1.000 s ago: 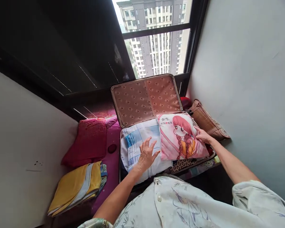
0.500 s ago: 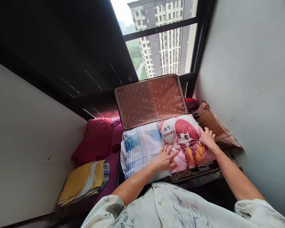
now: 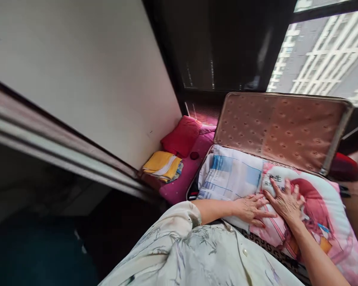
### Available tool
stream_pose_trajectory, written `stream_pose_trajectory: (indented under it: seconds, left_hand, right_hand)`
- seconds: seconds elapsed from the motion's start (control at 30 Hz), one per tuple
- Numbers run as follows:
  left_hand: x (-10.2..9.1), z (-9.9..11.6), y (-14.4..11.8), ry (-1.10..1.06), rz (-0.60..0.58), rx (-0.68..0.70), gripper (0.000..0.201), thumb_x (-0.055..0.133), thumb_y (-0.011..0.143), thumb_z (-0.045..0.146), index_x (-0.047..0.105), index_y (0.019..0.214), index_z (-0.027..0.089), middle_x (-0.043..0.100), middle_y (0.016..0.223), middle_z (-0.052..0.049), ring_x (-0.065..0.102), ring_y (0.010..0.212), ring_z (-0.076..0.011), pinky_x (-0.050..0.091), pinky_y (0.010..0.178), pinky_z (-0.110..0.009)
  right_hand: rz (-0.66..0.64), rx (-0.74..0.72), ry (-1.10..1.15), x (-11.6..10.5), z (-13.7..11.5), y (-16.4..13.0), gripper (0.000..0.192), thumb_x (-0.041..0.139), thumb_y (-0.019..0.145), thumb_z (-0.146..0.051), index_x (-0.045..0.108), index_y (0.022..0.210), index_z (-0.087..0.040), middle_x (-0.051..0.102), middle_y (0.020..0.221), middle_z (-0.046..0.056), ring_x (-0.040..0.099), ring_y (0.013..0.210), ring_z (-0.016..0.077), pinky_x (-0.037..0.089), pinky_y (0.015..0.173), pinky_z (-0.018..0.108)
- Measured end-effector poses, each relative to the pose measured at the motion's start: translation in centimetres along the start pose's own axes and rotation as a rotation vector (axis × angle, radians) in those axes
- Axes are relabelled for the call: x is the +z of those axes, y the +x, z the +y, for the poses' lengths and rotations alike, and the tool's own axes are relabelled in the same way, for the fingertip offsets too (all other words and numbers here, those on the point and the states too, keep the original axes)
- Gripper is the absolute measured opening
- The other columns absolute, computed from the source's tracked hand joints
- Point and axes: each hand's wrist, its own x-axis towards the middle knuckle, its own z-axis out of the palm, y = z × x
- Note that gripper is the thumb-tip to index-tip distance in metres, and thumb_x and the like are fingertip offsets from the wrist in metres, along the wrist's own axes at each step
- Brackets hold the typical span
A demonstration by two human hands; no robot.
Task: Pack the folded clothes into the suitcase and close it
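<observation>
On soft printed pillow [image 3: 325, 216], flat hands [image 3: 283, 200].

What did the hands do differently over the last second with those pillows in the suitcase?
The right hand left the cartoon pillow's far edge and now presses flat on its middle. The left hand slid off the checked pillow toward the seam between them. Both pillows stayed in the open suitcase; the yellow cloths stayed put.

One open suitcase [image 3: 282, 129], two pillows in it, one red cushion [image 3: 181, 136], one folded cloth stack [image 3: 162, 165].
</observation>
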Motion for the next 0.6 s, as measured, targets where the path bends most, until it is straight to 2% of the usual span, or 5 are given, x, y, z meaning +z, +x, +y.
stream_pose_trajectory:
  seconds: [0.13,0.27,0.4,0.5,0.6]
  left_hand:
    - [-1.9,0.7,-2.3,-0.076,0.183,0.033,0.046,0.058,0.1,0.043,0.068,0.14,0.021,0.047,0.158,-0.015,0.034,0.153,-0.03,0.024,0.128,-0.041]
    - [-3.1,-0.4,-10.2,-0.392,0.563,-0.248,0.036,0.053,0.102,0.04,0.075,0.121,0.019,0.062,0.143,-0.015,0.053,0.138,-0.0238,0.042,0.119,-0.038]
    - [-2.4,-6.3,-21.9,-0.739,1.198,-0.879,0.029,0.052,0.1,0.039,0.073,0.098,0.018,0.072,0.107,-0.013,0.069,0.105,-0.0232,0.056,0.097,-0.04]
    - [-1.2,-11.8,-30.8,-1.108,1.608,-1.65,0.016,0.056,0.098,0.03,0.065,0.098,0.018,0.07,0.098,-0.009,0.069,0.085,-0.0169,0.056,0.077,-0.028]
    - [0.4,-15.8,-38.5,-1.179,1.678,-1.944,0.014,0.051,0.101,0.026,0.06,0.1,0.016,0.066,0.09,-0.007,0.065,0.079,-0.0151,0.052,0.072,-0.026]
  right_hand:
    - [-0.009,0.008,-0.01,0.2,1.0,0.4,0.075,0.035,0.092,-0.075,0.042,0.159,-0.041,0.019,0.174,0.011,0.019,0.154,0.049,0.026,0.109,0.074]
    - [-0.045,0.047,-0.008,-0.6,0.8,0.7,0.081,0.029,0.088,-0.081,0.045,0.157,-0.041,0.026,0.171,0.012,0.02,0.154,0.0485,0.026,0.11,0.074]
    - [-0.086,0.09,0.003,-0.6,0.8,0.9,0.084,0.026,0.085,-0.084,0.042,0.158,-0.044,0.028,0.17,0.011,0.021,0.154,0.0492,0.023,0.111,0.076]
    - [-0.117,0.11,0.002,-0.7,1.1,1.1,0.086,0.03,0.084,-0.085,0.04,0.159,-0.045,0.026,0.171,0.012,0.019,0.155,0.0509,0.019,0.111,0.078]
    - [-0.135,0.119,-0.011,-1.1,1.0,1.3,0.086,0.03,0.083,-0.084,0.036,0.16,-0.046,0.026,0.17,0.016,0.015,0.157,0.0487,0.017,0.109,0.075]
